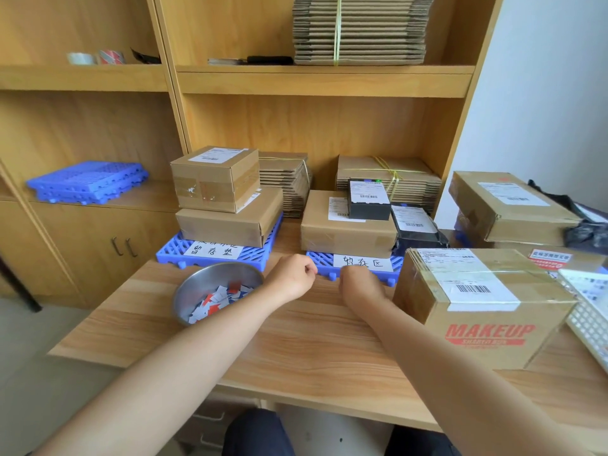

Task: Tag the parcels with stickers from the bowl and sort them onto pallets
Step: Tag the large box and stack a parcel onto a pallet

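A steel bowl holding red, white and blue stickers stands on the wooden table at the left. Behind it, a labelled blue pallet carries two stacked brown parcels. A second labelled blue pallet carries a brown parcel, a small black box and a black bag parcel. A large brown "MAKEUP" parcel stands at the right. My left hand and my right hand hover close together in front of the second pallet. Their fingers are curled and their palms hidden; no sticker shows.
More brown parcels are piled at the far right, next to a white perforated basket. Bundles of flat cardboard lean against the shelf back. Spare blue pallets lie on the left cabinet. Tape rolls sit on an upper shelf.
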The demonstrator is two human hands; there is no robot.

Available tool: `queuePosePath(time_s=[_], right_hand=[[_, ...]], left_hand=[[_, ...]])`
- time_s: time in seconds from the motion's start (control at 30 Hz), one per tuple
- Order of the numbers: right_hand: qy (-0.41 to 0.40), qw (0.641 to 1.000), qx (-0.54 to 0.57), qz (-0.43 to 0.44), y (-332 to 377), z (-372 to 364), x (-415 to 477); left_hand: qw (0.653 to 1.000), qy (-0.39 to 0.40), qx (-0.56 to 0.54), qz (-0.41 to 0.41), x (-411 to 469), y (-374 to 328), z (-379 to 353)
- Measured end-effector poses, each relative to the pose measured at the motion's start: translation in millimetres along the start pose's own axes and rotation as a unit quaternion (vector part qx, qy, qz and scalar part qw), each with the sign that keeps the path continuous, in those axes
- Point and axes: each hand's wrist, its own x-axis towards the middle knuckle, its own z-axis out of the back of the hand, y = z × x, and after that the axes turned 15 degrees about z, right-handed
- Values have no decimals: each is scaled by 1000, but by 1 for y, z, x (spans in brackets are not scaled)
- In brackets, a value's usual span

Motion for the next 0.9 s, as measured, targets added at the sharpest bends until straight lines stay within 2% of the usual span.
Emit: queuePosePath(time_s=[0.17,0.3,0.4,0.6,0.73,0.83,0.9], right_hand=[[-70,997,-6,45,20,70,16],[-115,990,-70,51,9,130,8],[-146,982,-116,38,-29,154,-17],[-159,978,-132,-24,-124,174,-84],[-137,979,-123,-89,-163,182,-116],[-136,978,-119,-103,-177,179,-127],[-152,976,-115,-101,-179,178,-127]], left_hand=[[1000,-21,-1,-10,-10,-28,25],[998,-18,-26,-46,-24,-60,32],[994,-8,-38,-101,-44,-90,26],[973,25,-28,-228,-86,-159,-8],[956,85,68,-271,-106,-195,-38],[934,66,185,-299,-109,-205,-54],[926,57,212,-308,-106,-202,-56]])
